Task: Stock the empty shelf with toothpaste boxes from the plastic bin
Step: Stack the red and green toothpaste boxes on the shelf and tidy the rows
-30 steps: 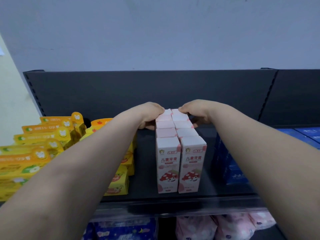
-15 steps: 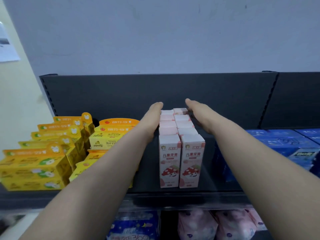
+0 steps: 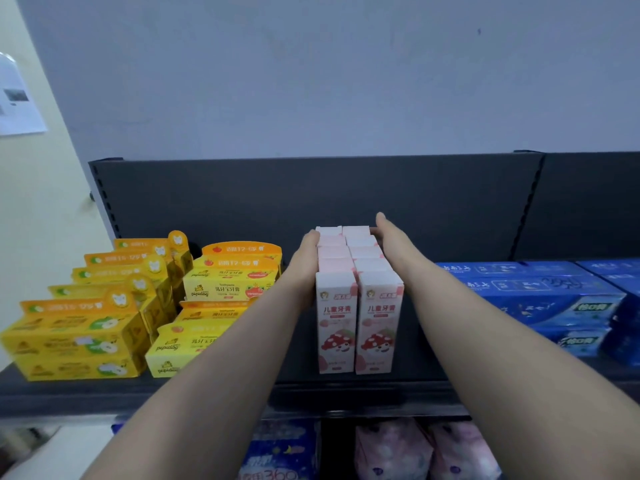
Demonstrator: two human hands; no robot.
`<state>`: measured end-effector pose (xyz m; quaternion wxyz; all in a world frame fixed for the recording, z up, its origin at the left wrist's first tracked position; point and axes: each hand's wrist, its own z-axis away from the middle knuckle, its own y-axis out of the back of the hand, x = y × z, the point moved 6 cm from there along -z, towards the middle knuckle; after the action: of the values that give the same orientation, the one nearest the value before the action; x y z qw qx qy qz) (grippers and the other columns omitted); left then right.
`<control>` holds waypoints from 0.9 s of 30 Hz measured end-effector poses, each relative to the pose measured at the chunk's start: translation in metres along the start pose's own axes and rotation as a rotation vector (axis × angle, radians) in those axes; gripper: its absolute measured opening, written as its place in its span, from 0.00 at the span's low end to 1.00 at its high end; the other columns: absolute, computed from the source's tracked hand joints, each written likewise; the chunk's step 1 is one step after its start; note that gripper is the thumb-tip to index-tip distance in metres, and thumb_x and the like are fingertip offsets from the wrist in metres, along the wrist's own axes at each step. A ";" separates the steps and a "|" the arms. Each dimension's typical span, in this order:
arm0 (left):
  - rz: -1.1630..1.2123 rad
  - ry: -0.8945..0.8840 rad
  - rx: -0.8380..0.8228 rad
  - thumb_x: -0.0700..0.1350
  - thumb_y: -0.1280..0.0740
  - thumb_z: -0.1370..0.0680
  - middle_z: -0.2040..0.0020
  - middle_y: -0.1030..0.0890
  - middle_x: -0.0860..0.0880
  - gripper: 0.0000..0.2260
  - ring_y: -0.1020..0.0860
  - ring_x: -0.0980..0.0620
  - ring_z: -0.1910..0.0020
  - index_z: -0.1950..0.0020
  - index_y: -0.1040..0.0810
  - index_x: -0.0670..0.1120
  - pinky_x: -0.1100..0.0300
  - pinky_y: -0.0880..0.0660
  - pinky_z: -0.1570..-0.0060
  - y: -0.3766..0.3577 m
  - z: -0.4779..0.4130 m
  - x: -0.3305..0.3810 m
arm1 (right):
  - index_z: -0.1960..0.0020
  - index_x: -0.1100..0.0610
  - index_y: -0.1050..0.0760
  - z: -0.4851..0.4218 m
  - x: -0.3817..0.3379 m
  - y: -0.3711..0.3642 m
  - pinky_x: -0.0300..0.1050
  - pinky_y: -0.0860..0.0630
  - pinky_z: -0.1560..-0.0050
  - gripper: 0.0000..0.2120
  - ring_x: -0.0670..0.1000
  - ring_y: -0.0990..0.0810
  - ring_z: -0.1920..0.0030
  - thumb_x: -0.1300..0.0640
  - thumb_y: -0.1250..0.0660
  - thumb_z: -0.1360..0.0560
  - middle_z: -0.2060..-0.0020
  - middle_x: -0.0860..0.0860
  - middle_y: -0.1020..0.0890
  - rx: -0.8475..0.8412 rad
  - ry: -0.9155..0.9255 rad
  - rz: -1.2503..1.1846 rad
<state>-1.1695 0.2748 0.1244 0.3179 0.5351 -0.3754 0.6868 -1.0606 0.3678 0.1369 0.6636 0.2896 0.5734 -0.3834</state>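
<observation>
Uncurled from rear: left hand (image 3: pixel 306 261), right hand (image 3: pixel 394 240) flat against sides of toothpaste boxes (image 3: pixel 356 306).

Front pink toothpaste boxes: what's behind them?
More pink boxes in two rows running toward the shelf back panel; left hand and right hand flank them. Only their tops show; fronts are covered by the front boxes.

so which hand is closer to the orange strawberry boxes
Left. The left hand touches the left side of the pink boxes, beside the orange strawberry boxes; the right hand is across both pink rows, on their right side.
</observation>
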 end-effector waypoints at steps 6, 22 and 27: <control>-0.084 0.006 0.048 0.52 0.48 0.18 0.57 0.18 0.48 0.15 0.20 0.53 0.61 0.42 0.26 0.48 0.61 0.28 0.68 0.000 0.007 0.006 | 0.42 0.59 0.25 0.000 0.000 0.003 0.40 0.30 0.67 0.16 0.48 0.26 0.67 0.50 0.44 0.19 0.66 0.48 0.25 0.054 -0.012 0.063; -0.449 -0.411 -0.190 0.69 0.31 0.34 0.33 0.33 0.68 0.46 0.33 0.62 0.32 0.25 0.55 0.64 0.50 0.31 0.33 0.018 0.088 -0.052 | 0.24 0.39 0.54 0.100 0.066 0.016 0.42 0.35 0.32 0.45 0.36 0.36 0.30 0.38 0.30 0.32 0.30 0.34 0.36 -0.038 0.524 0.304; -0.597 -0.447 -0.198 0.45 0.35 0.22 0.35 0.28 0.63 0.33 0.30 0.69 0.38 0.26 0.50 0.63 0.60 0.29 0.37 0.013 0.085 -0.057 | 0.29 0.44 0.40 0.104 0.080 0.010 0.22 0.31 0.53 0.30 0.27 0.26 0.48 0.61 0.32 0.25 0.48 0.31 0.23 -0.007 0.501 0.497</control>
<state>-1.1256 0.1930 0.0790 0.4641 0.7242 -0.3277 0.3908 -0.9927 0.2738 0.0760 0.5762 0.5032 0.6317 -0.1255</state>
